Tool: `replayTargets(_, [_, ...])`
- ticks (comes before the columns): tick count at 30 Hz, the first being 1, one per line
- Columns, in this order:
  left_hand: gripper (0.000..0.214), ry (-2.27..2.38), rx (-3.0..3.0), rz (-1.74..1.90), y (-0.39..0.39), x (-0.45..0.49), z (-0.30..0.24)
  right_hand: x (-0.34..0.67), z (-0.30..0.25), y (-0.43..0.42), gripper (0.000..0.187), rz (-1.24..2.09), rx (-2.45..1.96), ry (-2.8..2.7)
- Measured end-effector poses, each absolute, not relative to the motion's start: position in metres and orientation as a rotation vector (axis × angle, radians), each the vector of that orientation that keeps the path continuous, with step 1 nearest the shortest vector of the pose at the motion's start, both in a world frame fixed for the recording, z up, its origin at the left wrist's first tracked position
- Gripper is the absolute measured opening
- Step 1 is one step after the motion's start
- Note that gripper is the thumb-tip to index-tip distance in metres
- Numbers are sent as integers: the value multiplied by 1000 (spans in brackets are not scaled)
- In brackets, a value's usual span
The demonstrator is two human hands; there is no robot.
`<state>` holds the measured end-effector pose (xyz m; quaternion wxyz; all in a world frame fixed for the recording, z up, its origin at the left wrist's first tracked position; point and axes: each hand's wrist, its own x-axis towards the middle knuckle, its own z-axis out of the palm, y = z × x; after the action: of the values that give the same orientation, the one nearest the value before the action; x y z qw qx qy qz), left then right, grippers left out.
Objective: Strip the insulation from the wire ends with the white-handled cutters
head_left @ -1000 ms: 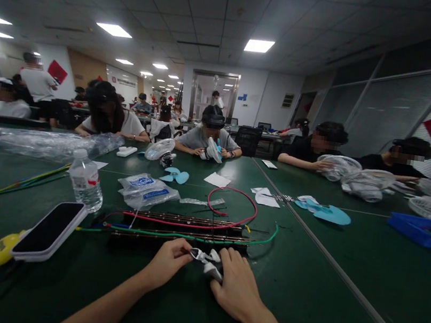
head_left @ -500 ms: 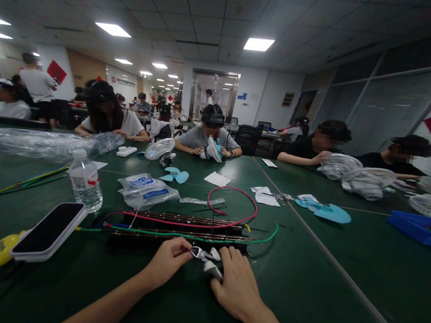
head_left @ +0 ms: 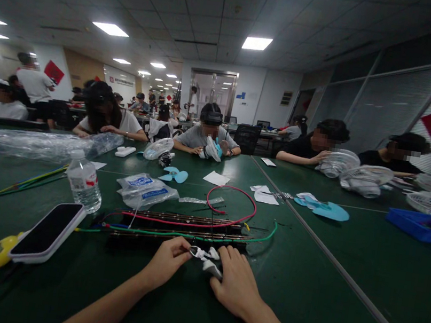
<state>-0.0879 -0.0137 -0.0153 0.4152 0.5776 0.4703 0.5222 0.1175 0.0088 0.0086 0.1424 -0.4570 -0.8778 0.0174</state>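
Observation:
Near the front of the table, between my two hands, is a small white tool with two splayed arms, like small pliers or scissors; its exact kind is not clear. My left hand is closed, thumb and fingertips pinching the tool's left, loop-like end. Over its right side my right hand is curled, with the fingers on the upper arm and the thumb by the lower one. Just beyond lie dark strips with copper-coloured rods. A green wire and a red wire run across them.
To the left are a phone, a yellow rounded object and a water bottle. A plastic bag lies beyond the strips. Farther off are blue fan blades and a blue tray. Several people sit across the table.
The view has shifted very slightly. Both hands stay nearly where they were on the white tool, whose arms have turned only a little, if at all.

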Motion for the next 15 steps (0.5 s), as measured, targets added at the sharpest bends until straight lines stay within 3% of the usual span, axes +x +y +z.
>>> replayTargets(15, [10, 1167, 1478, 1289, -16, -88, -14, 118, 10, 9, 30, 103, -1309, -2528])
